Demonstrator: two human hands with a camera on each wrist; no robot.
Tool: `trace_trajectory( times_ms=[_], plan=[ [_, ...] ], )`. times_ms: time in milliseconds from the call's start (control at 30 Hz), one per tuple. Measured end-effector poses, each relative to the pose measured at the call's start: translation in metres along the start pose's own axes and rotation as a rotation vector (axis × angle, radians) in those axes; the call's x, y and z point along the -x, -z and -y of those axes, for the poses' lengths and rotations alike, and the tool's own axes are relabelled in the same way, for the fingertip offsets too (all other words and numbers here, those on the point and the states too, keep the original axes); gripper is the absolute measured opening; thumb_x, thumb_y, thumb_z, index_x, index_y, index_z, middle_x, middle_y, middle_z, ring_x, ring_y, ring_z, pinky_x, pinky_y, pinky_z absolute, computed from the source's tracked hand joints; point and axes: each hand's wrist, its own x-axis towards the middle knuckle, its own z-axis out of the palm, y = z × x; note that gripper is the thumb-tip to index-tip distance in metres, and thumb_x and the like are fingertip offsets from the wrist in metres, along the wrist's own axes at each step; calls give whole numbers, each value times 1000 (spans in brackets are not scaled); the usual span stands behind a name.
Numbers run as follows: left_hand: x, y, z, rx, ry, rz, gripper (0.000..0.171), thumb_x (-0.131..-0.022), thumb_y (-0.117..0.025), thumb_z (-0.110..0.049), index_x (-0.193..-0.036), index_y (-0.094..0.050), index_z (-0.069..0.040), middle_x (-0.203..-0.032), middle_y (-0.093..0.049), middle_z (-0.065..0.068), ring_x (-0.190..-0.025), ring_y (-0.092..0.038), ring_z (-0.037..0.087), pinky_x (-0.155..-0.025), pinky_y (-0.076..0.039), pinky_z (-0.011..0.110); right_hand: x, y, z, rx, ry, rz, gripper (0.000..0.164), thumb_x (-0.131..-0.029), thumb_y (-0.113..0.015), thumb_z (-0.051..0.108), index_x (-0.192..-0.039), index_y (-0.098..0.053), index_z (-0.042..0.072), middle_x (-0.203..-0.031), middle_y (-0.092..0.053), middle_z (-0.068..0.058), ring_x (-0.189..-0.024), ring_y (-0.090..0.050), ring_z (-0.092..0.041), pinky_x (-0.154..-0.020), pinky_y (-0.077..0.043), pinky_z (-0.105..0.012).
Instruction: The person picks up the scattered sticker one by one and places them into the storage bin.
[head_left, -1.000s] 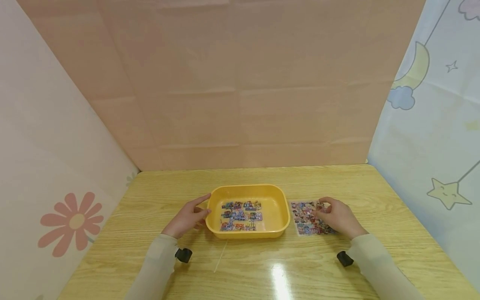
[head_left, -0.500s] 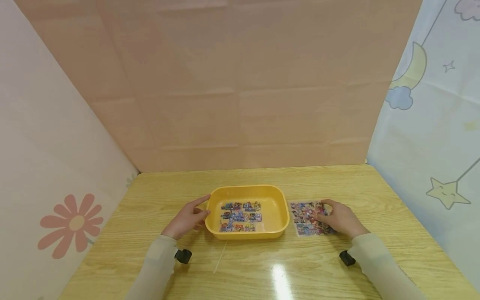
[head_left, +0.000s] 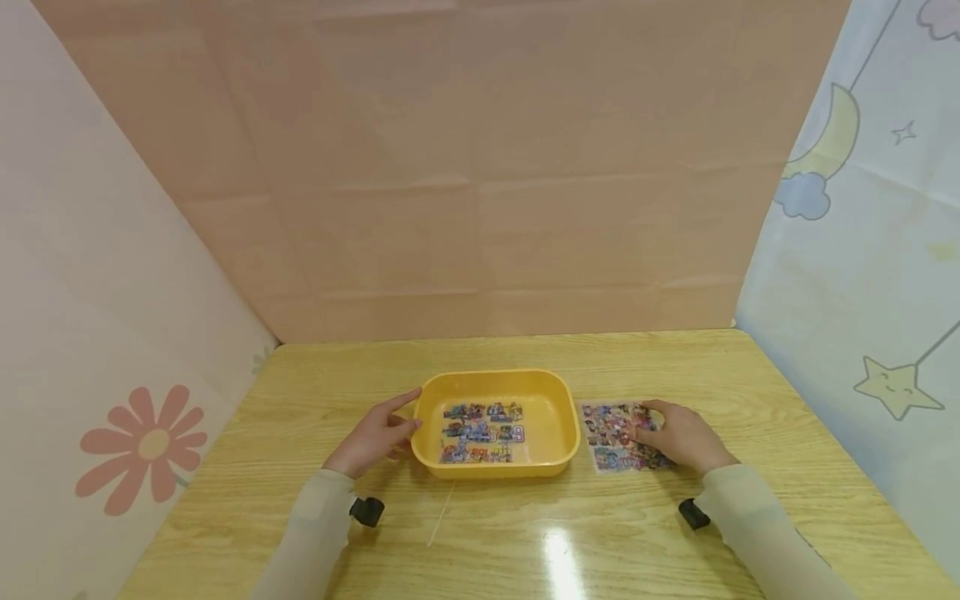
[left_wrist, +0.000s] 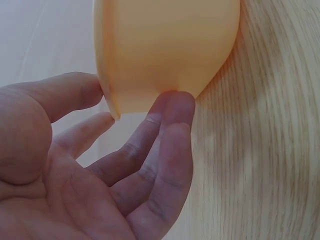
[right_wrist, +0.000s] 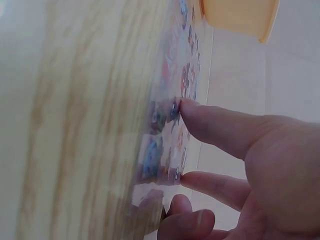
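A yellow tray sits mid-table, with several colourful cartoon stickers lying on its bottom, toward the left. My left hand is at the tray's left end. In the left wrist view its thumb and index fingertips touch the rim, and the other fingers bend loosely against the outer wall. To the right of the tray lies a clear sticker sheet crowded with small cartoon figures. My right hand rests on the sheet's right side, thumb and index fingertips touching it a little apart. That hand covers the sheet's right edge.
The wood-grain table is bounded by a plain tan back panel and printed side panels. A thin pale line runs in front of the tray. A bright light reflection lies near the front.
My right hand has shifted very slightly on the sheet. The left hand, the tray and the stickers in it hold their places.
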Motion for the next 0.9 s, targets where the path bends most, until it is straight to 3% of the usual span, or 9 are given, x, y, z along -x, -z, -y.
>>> trace_trajectory(
  times_ms=[367,600,800,900],
  plan=[
    [-1,1,1,21,-22,21,59,-94,-57,-24,-148,-32,-24,-100,-64,14,-80,-65,27,-70,-54,45,1,4,2,19,-27,13,75,-85,-63,48,-136,-44,-4,-116,-60,-27,-94,-60,-42,-76,-45,-58],
    [0,1,1,20,-22,15,60,-94,-58,-26,-148,-31,-24,-101,-64,14,-79,-65,27,-69,-53,46,2,3,2,33,-19,1,72,-84,-64,49,-134,-48,-1,-120,-58,-28,-103,-55,-47,-76,-46,-58],
    [-1,0,2,17,-12,15,59,-94,-57,-25,-147,-32,-25,-100,-63,14,-78,-65,24,-70,-53,45,2,2,2,20,-17,1,68,-86,-63,45,-133,-49,-1,-105,-67,-19,-94,-61,-41,-73,-47,-56],
    [-1,0,2,13,-10,13,58,-94,-57,-25,-147,-32,-25,-100,-63,14,-79,-65,26,-70,-53,44,2,2,3,-6,-32,9,66,-87,-62,43,-134,-48,-1,-92,-69,-14,-81,-63,-33,-66,-48,-50]
  ],
)
